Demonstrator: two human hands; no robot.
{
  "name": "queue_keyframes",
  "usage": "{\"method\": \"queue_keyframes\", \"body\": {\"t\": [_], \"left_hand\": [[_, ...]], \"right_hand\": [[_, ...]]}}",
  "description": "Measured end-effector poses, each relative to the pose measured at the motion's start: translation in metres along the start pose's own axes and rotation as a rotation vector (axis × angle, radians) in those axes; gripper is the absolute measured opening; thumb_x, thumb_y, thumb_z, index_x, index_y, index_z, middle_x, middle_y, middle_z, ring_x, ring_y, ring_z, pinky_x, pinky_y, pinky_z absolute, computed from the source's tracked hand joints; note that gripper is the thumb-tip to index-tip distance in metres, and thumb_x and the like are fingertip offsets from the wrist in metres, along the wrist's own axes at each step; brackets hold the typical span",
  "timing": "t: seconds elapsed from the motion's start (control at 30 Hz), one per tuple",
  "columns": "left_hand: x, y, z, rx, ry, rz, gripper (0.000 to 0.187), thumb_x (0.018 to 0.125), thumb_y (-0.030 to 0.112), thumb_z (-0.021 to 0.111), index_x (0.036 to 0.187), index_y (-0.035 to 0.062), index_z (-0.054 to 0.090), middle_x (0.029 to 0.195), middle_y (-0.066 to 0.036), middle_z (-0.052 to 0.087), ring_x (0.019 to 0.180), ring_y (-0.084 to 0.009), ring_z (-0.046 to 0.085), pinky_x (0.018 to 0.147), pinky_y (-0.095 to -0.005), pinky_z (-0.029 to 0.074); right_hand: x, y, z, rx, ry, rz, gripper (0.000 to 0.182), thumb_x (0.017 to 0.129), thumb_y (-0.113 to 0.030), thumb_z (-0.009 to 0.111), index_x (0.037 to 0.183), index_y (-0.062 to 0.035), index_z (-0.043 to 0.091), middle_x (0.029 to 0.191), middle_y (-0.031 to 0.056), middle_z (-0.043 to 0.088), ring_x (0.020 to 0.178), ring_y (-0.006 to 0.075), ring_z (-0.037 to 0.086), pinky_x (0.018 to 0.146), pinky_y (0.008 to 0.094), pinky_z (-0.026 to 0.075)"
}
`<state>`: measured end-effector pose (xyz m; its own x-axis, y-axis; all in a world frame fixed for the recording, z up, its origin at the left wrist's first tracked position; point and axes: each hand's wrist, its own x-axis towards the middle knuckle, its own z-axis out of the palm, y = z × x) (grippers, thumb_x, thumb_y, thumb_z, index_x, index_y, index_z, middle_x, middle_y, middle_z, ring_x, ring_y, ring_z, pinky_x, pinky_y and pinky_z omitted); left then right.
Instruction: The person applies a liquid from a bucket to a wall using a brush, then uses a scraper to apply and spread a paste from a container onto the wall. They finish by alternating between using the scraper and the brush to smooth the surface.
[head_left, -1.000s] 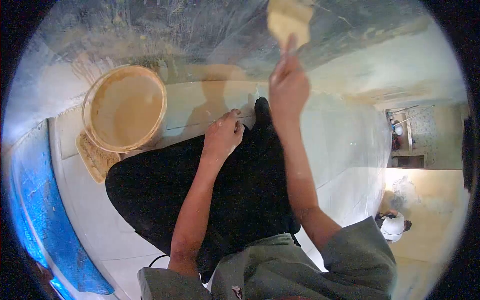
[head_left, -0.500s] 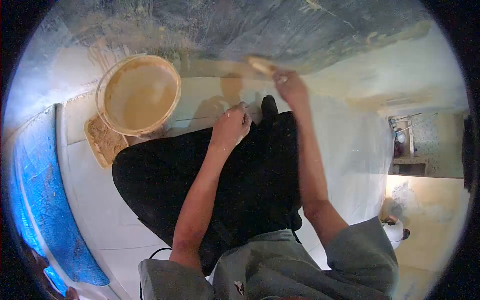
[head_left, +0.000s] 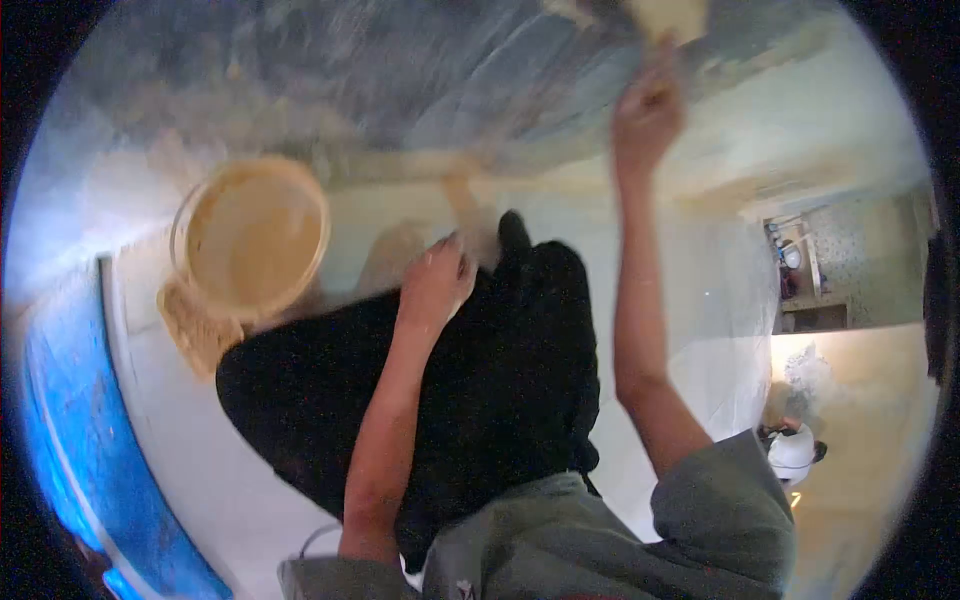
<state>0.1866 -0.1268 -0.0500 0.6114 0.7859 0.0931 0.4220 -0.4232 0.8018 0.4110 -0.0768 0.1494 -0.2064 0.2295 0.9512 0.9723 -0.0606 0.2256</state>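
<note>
Up at one o'clock our right hand grips the trowel on the wall; left hand rests loosely curled on our knee.

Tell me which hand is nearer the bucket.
Left. The left hand rests on the knee just right of the bucket; the right hand is raised at the wall, farther off.
</note>
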Motion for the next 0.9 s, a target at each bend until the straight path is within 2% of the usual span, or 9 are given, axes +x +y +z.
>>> {"method": "queue_keyframes", "body": {"t": [0.03, 0.07, 0.1, 0.17, 0.27, 0.4, 0.53, 0.7, 0.9], "left_hand": [[0.003, 0.005, -0.003, -0.023, -0.005, -0.010, 0.030, 0.083, 0.017, 0.057, 0.110, 0.0038, 0.056, 0.092, -0.019, 0.063, 0.086, -0.0372, 0.062, 0.075, -0.0451, 0.049], [0.005, 0.007, -0.007, -0.036, -0.016, -0.023, 0.030, 0.084, 0.017, 0.056, 0.111, 0.0041, 0.056, 0.093, -0.020, 0.063, 0.086, -0.0377, 0.061, 0.076, -0.0450, 0.049], [0.011, 0.007, -0.011, -0.013, -0.005, 0.019, 0.030, 0.084, 0.017, 0.056, 0.111, 0.0041, 0.056, 0.093, -0.020, 0.063, 0.086, -0.0377, 0.061, 0.076, -0.0450, 0.049], [0.011, 0.001, -0.015, -0.050, 0.038, -0.065, 0.030, 0.084, 0.016, 0.055, 0.113, 0.0051, 0.055, 0.094, -0.020, 0.063, 0.086, -0.0381, 0.061, 0.076, -0.0446, 0.049], [0.010, -0.006, -0.017, 0.030, 0.058, -0.075, 0.029, 0.085, 0.015, 0.054, 0.113, 0.0054, 0.055, 0.092, -0.020, 0.064, 0.084, -0.0379, 0.062, 0.076, -0.0440, 0.049], [0.009, 0.007, -0.018, 0.046, -0.023, -0.073, 0.028, 0.086, 0.014, 0.054, 0.114, 0.0057, 0.055, 0.088, -0.019, 0.064, 0.082, -0.0378, 0.062, 0.074, -0.0433, 0.048], [0.003, -0.025, 0.004, 0.083, -0.017, -0.042, 0.027, 0.086, 0.011, 0.054, 0.113, 0.0116, 0.056, 0.077, -0.016, 0.060, 0.067, -0.0292, 0.060, 0.067, -0.0400, 0.049], [0.003, -0.027, -0.006, 0.028, -0.001, -0.065, 0.029, 0.086, 0.010, 0.055, 0.115, 0.0110, 0.056, 0.081, -0.013, 0.062, 0.065, -0.0216, 0.060, 0.061, -0.0346, 0.049], [0.003, -0.038, -0.005, -0.012, 0.059, -0.047, 0.030, 0.088, 0.008, 0.055, 0.118, 0.0112, 0.055, 0.076, -0.007, 0.058, 0.067, -0.0166, 0.058, 0.058, -0.0304, 0.048]], "right_hand": [[-0.021, -0.020, -0.009, 0.210, -0.214, 0.384, 0.052, 0.087, -0.006, 0.049, 0.138, -0.0092, 0.042, 0.080, 0.0179, 0.061, 0.058, 0.0272, 0.053, 0.054, 0.0356, 0.042], [-0.050, -0.018, -0.007, 0.114, -0.204, 0.323, 0.051, 0.087, -0.004, 0.049, 0.138, -0.0119, 0.043, 0.080, 0.0196, 0.059, 0.058, 0.0274, 0.052, 0.054, 0.0345, 0.042], [-0.072, -0.021, -0.010, 0.146, -0.233, 0.380, 0.047, 0.089, 0.000, 0.050, 0.135, -0.0060, 0.044, 0.088, 0.0227, 0.057, 0.051, 0.0110, 0.033, 0.046, 0.0249, 0.032], [-0.123, -0.029, -0.016, 0.159, -0.303, 0.557, 0.044, 0.091, -0.006, 0.051, 0.135, -0.0124, 0.047, 0.062, 0.0139, 0.046, 0.049, 0.0101, 0.033, 0.047, 0.0244, 0.034], [-0.125, -0.028, -0.046, 0.233, -0.472, 0.671, 0.043, 0.092, -0.008, 0.052, 0.135, -0.0146, 0.047, 0.059, 0.0101, 0.042, 0.051, 0.0096, 0.033, 0.048, 0.0235, 0.034], [-0.157, -0.005, -0.071, 0.080, -0.802, 0.709, 0.043, 0.091, -0.024, 0.052, 0.133, -0.0243, 0.048, 0.072, 0.0179, 0.061, 0.061, 0.0337, 0.060, 0.058, 0.0424, 0.049], [-0.268, 0.045, -0.074, 0.049, -1.116, 0.677, 0.032, 0.090, -0.026, 0.050, 0.121, -0.0227, 0.059, 0.085, 0.0184, 0.064, 0.078, 0.0367, 0.062, 0.071, 0.0474, 0.050], [-0.218, 0.074, -0.090, 0.016, -1.019, 0.896, 0.032, 0.090, -0.032, 0.049, 0.117, -0.0212, 0.063, 0.094, 0.0206, 0.064, 0.082, 0.0382, 0.062, 0.075, 0.0465, 0.050], [-0.028, 0.092, -0.131, 0.240, -0.346, 0.856, 0.036, 0.094, -0.029, 0.046, 0.128, -0.0180, 0.053, 0.095, 0.0193, 0.064, 0.085, 0.0376, 0.061, 0.074, 0.0412, 0.050]]}}
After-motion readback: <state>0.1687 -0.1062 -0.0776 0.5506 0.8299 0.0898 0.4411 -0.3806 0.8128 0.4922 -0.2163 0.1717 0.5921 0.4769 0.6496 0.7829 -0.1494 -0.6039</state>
